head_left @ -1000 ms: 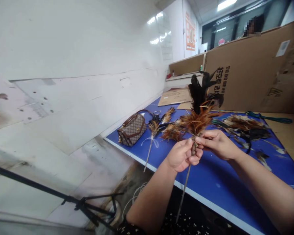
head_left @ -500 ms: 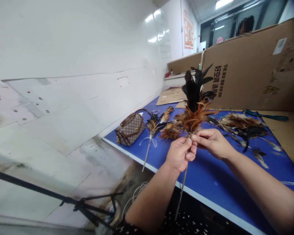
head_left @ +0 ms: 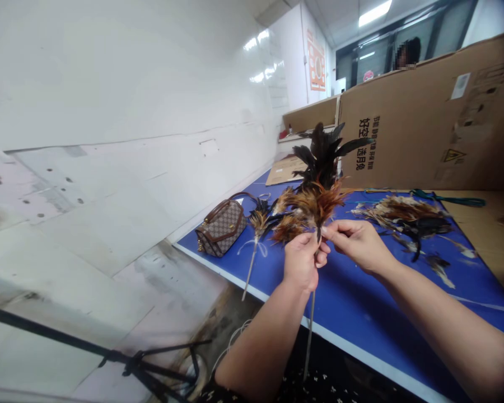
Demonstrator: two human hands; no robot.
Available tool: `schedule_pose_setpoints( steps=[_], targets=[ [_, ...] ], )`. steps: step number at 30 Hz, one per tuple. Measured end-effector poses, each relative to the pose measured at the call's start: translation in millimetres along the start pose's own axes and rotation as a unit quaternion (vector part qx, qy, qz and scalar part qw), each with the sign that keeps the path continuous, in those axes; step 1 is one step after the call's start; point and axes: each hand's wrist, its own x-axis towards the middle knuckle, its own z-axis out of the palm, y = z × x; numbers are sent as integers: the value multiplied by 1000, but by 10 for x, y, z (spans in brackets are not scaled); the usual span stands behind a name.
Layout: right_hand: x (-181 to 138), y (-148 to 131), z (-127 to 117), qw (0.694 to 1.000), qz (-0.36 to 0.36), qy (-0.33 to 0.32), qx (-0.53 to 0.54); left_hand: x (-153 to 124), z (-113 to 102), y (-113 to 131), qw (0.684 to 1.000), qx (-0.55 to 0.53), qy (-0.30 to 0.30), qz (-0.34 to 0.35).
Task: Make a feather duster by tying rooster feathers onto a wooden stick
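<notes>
My left hand [head_left: 301, 262] is closed round the stick of a feather duster [head_left: 317, 201], just under its feathers. The duster stands upright, with long black feathers on top and orange-brown ones below. Its thin stick [head_left: 309, 336] runs down past the table edge. At the feather base, the thumb and forefinger of my right hand [head_left: 361, 246] are pinched together beside the left fingertips; what lies between them is too small to make out. A smaller feather duster [head_left: 258, 224] lies left of my hands, its stick jutting over the edge. Loose feathers [head_left: 407, 215] are heaped to the right.
On the blue table [head_left: 361, 313], a brown patterned handbag [head_left: 222, 226] sits at the left by the white wall [head_left: 130, 184]. A large cardboard sheet [head_left: 415, 123] stands along the back, with a green cord [head_left: 449, 198] before it. A black metal stand [head_left: 67, 336] is at lower left. Someone's head shows beyond the cardboard.
The duster has turned in my left hand, so its black feathers fan out differently. A dark strip now shows at the feather base. My right fingertips stay close there. The view has shifted slightly.
</notes>
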Motion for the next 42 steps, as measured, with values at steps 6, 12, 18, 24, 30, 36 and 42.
schedule_pose_setpoints(
  steps=[6, 12, 18, 24, 30, 36, 42],
  targets=[
    [16, -20, -104, 1000, 4, -27, 6, 62, 49, -19, 1000, 17, 7, 10],
    [33, -57, -224, 997, -24, -8, -76, 67, 94, -39, 999, 35, 2, 16],
    [35, -138, -281, 991, -48, -4, -125, 62, 166, -33, 996, 74, 22, 39],
    [36, -80, -329, 986, -1, -8, -164, 95, 143, -99, 989, 124, 41, 73],
    [45, -38, -262, 986, -2, 37, -165, 108, 111, -149, 978, 175, 53, 105],
    [16, -50, -148, 992, 28, 82, -96, 62, 90, -154, 962, 233, 53, 130],
    [-3, -28, -84, 991, 24, 78, -102, -38, -12, -195, 954, 241, 27, 177]
  ],
)
